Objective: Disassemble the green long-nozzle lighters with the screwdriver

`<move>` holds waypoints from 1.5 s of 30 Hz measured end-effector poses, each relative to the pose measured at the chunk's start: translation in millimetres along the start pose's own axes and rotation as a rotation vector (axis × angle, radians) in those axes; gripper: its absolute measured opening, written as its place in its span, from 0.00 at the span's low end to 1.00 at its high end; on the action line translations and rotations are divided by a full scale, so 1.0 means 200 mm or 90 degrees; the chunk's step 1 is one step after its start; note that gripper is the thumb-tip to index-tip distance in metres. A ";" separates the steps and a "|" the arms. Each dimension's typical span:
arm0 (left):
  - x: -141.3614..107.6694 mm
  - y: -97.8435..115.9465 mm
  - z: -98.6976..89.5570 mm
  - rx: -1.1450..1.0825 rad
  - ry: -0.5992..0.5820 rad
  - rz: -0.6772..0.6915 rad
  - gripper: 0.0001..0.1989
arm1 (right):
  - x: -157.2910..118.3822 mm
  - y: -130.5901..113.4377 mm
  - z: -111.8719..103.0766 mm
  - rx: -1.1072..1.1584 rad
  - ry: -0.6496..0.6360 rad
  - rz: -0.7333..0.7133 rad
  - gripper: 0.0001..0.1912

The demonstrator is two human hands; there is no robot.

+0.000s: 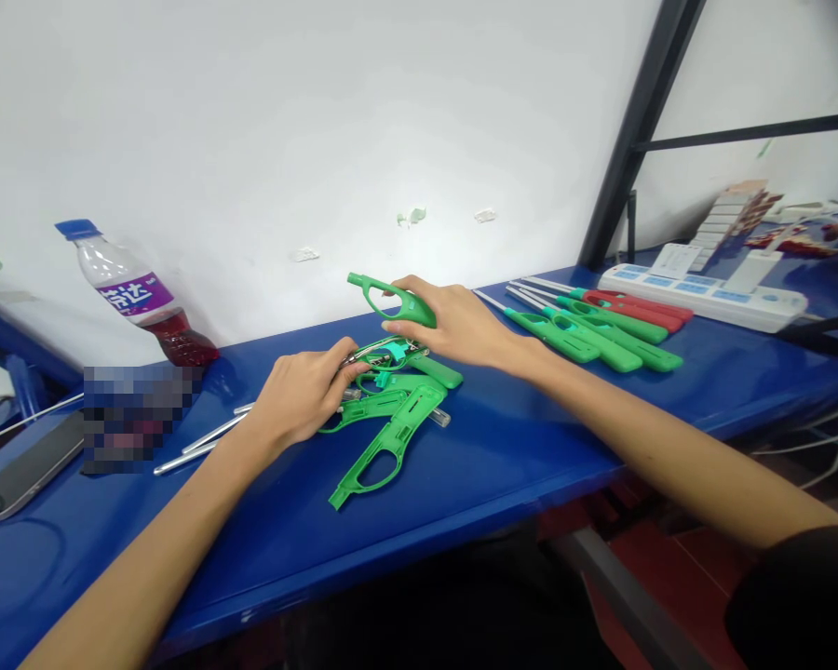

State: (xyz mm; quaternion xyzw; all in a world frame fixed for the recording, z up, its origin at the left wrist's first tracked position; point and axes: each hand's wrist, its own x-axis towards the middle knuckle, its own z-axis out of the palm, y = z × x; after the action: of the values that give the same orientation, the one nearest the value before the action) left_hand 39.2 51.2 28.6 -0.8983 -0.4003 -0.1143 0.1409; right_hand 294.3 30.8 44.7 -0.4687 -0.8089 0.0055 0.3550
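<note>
Raised over the blue table, my right hand (453, 321) grips a green lighter shell (409, 307) by its handle, its narrow end pointing left. My left hand (312, 386) pinches a thin metallic part (355, 355) beside the pile of parts. Below the hands lie an open green shell half (398, 437), other green handle pieces (441, 370), a turquoise trigger (383, 380) and a clear cylinder (439, 418). Metal tubes (195, 451) rest left of the pile, partly behind my left wrist.
Green lighters with metal tubes (611, 340) and red ones (646, 305) lie to the right. A white power strip (705, 293) is behind them. On the left stand a tilted soda bottle (140, 293) and a dark flat device (32, 470). A wall (286, 140) bounds the table's back.
</note>
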 end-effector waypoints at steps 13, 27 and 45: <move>0.01 0.01 -0.01 -0.009 0.023 -0.009 0.22 | 0.01 0.00 0.00 0.107 0.080 0.057 0.22; 0.01 0.01 -0.01 -0.017 0.024 0.001 0.23 | 0.02 0.04 0.02 0.110 0.086 0.072 0.22; 0.01 -0.02 0.01 -0.013 0.027 0.002 0.22 | 0.02 0.01 0.01 0.080 0.050 0.035 0.19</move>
State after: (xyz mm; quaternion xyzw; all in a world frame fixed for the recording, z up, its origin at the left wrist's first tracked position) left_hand 37.8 55.8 27.2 -0.8978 -0.3946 -0.1369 0.1400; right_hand 293.9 35.6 43.7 -0.4671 -0.7793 0.0476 0.4150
